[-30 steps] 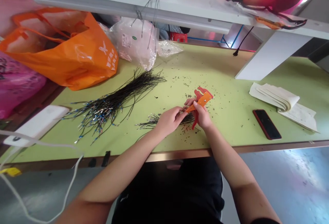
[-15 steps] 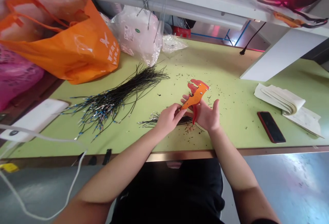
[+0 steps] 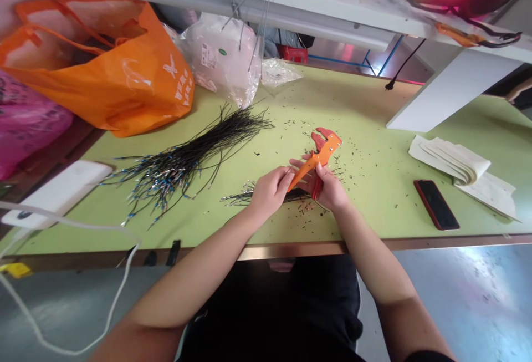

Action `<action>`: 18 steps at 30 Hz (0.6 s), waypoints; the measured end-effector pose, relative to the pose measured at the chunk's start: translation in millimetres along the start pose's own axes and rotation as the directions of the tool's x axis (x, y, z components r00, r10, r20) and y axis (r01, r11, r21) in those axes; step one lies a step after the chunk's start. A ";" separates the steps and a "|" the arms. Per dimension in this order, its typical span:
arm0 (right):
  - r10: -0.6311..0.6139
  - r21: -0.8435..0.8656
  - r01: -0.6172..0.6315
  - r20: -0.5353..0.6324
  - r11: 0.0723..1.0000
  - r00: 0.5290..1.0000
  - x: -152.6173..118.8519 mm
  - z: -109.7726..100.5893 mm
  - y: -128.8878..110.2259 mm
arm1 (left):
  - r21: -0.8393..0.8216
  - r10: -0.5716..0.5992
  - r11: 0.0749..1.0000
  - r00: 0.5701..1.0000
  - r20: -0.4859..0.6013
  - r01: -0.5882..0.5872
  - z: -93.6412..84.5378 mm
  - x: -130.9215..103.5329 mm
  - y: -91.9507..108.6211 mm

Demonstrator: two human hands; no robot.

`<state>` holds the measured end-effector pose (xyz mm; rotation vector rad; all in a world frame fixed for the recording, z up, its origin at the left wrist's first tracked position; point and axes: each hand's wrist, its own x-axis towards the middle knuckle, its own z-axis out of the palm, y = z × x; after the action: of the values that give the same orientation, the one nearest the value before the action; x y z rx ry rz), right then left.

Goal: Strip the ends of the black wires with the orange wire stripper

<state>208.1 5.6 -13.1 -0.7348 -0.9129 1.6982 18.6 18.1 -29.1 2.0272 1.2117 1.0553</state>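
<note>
Two heaps of thin black wires lie on the pale green bench: a large fan of black wires with blue and silver tips left of centre, and a small bundle under the hands, apparently in work (which heap is finished, I cannot tell). The right hand clenches the orange-and-red wire stripper, nose toward upper right; the left hand pinches at its lower end.

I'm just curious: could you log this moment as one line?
right hand: grips orange wire stripper | left hand: at its handle | small wire bundle: beneath hands
</note>
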 end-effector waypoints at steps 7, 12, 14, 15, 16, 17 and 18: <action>-0.007 -0.030 0.007 0.000 1.000 1.000 -3.4 -7.6 -7.3 | -0.058 -0.006 0.998 1.000 -0.002 0.006 -9.3 0.0 2.8; -0.002 -0.083 0.005 0.030 0.997 1.000 -6.1 -0.8 -8.8 | -0.046 0.052 0.998 0.984 0.172 -0.045 -1.0 -2.4 5.9; -0.016 -0.081 0.019 0.038 0.997 0.999 -6.3 0.5 -8.1 | -0.056 0.046 0.998 0.985 0.165 -0.038 0.9 -3.0 6.3; -0.025 -0.074 0.028 0.043 0.997 0.999 -6.4 0.6 -7.6 | -0.068 0.047 0.997 0.988 0.150 -0.037 1.2 -3.0 5.9; -0.031 -0.066 0.034 0.048 0.997 0.998 -6.4 0.5 -7.3 | -0.086 0.048 0.996 0.991 0.125 -0.038 1.2 -3.0 5.2; -0.032 -0.059 0.036 0.052 0.998 0.998 -6.5 0.3 -7.1 | -0.102 0.047 0.994 0.994 0.097 -0.037 1.1 -2.8 4.3; -0.028 -0.055 0.031 0.055 0.998 0.998 -6.6 0.2 -7.2 | -0.112 0.042 0.993 0.997 0.069 -0.034 0.8 -2.5 3.2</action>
<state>213.3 0.6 -6.5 -0.7117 -1.0081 1.6792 20.1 14.3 -27.9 1.9916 1.0589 1.0362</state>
